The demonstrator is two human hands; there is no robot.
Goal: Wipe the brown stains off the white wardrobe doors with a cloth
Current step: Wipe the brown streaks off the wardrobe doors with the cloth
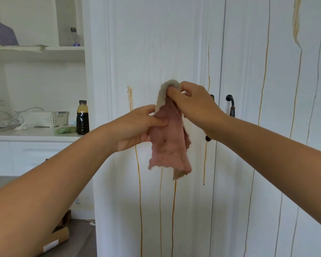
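Between the two hands, in front of the white wardrobe doors (156, 43), hangs the cloth (169, 145), pink with a beige back. The right hand (193, 106) pinches its top fold between thumb and curled fingers. The left hand (137, 127), lower and just to the left, pinches the cloth's left edge, thumb laid over the fabric. Whether the cloth touches the door cannot be told.

The right wrist hides most of one dark door handle (208, 138); a second handle (231, 106) shows just right of that hand. Brown stains (139, 191) run as thin streaks below the hands, and a broader smear (296, 21) sits high above the right forearm.

Well left of the left hand, a counter (35, 133) carries a bottle of dark liquid (82, 117), a white perforated basket (44, 118) and a green rag (66, 129). Above it a shelf (67, 48) holds a clear bottle (74, 37). Below the left forearm, cardboard (61, 235) lies on the grey floor (82, 238).
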